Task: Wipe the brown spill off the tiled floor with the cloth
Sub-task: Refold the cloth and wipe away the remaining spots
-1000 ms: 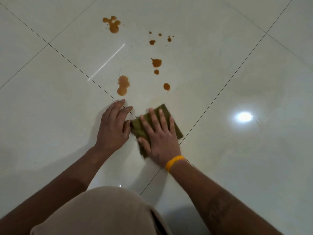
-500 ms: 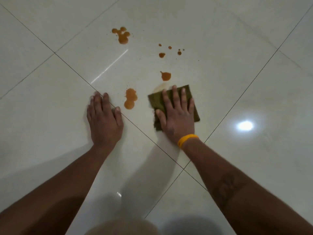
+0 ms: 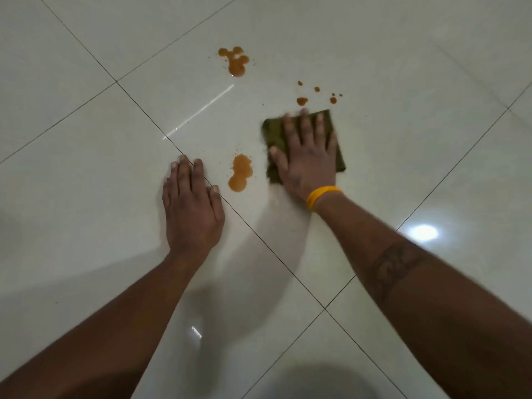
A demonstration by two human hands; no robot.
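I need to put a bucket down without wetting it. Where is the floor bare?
Bare tiles lie left of the left hand and right of the cloth under the right hand. Brown puddles and drops crowd between and beyond the hands.

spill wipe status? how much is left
Done: a dull wiped streak on the floor below the cloth. In hand: right hand presses the cloth flat. Left: puddle beside it, far blotch, small drops just beyond the cloth.

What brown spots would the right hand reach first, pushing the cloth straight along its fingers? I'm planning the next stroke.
Probably the small brown drop just beyond the right hand and the olive cloth, then the scattered droplets.
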